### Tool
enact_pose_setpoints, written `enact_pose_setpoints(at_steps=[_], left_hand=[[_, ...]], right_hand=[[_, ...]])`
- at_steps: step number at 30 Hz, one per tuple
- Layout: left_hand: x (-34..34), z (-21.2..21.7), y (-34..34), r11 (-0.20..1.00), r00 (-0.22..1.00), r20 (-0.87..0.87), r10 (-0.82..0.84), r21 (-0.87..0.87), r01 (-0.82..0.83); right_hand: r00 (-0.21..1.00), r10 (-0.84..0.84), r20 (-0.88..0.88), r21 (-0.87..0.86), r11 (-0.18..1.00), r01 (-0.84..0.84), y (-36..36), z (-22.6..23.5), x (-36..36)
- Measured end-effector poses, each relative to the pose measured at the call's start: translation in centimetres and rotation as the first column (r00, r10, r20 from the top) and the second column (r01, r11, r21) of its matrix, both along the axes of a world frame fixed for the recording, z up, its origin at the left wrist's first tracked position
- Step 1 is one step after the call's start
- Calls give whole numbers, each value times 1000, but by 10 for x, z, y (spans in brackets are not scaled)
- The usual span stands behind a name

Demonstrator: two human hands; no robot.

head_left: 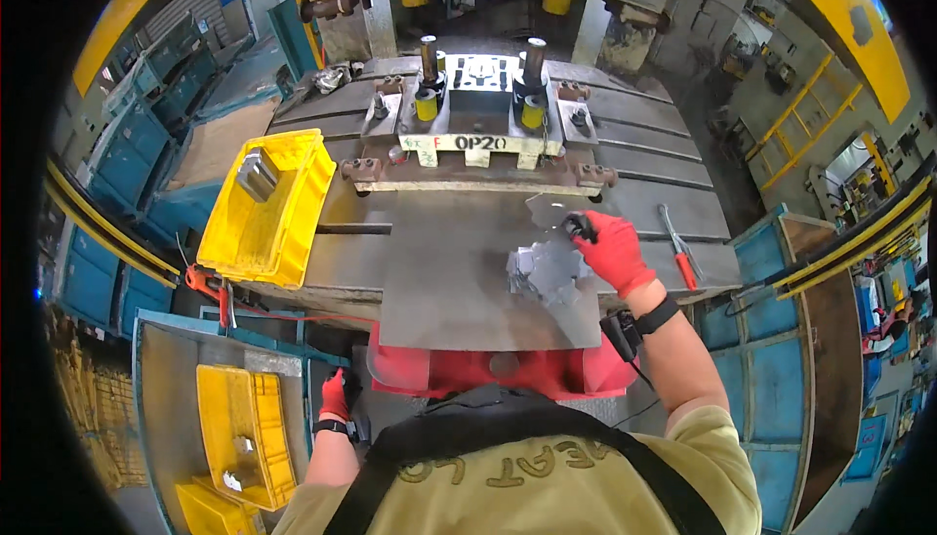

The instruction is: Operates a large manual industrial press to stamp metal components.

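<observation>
My right hand (pixel 615 254), in a red glove with black fingertips, is over the right part of a flat grey plate (pixel 444 276). Its fingers are pinched at the edge of a thin sheet-metal piece (pixel 547 210), which is raised on the far side of the hand. Just below it lies a loose pile of similar sheet-metal pieces (pixel 547 274). My left hand (pixel 335 395), gloved the same way, hangs low on the left, off the table's near edge. Its fingers are mostly hidden, and I cannot see anything held in them.
A press die (pixel 478 144) with two upright posts stands on the slotted press table (pixel 639 169) ahead. Left sits a yellow bin (pixel 259 242) holding a metal block (pixel 258 176). Red-handled pliers (pixel 680 250) lie right. More yellow bins (pixel 229 418) stand lower left.
</observation>
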State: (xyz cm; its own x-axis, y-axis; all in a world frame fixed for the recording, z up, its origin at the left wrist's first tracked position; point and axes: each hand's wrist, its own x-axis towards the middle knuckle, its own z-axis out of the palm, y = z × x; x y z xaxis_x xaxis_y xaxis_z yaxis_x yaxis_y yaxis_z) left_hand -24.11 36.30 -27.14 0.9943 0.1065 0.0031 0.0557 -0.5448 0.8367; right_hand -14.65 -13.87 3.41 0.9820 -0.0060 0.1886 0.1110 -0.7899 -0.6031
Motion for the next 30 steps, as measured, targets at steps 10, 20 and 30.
enact_pose_setpoints(at_steps=[10,20,30], left_hand=[[-50,-91,19,884,866,-485,-121,-450,-128],[-30,-126,4,832,787,-529,-317,-553,-36],[-30,-145,16,815,737,-555,-385,-580,-11]], right_hand=[[994,49,101,65,996,-56,1,60,127],[861,45,507,-452,864,221,34,25,255],[967,113,229,-555,831,35,35,11,247]])
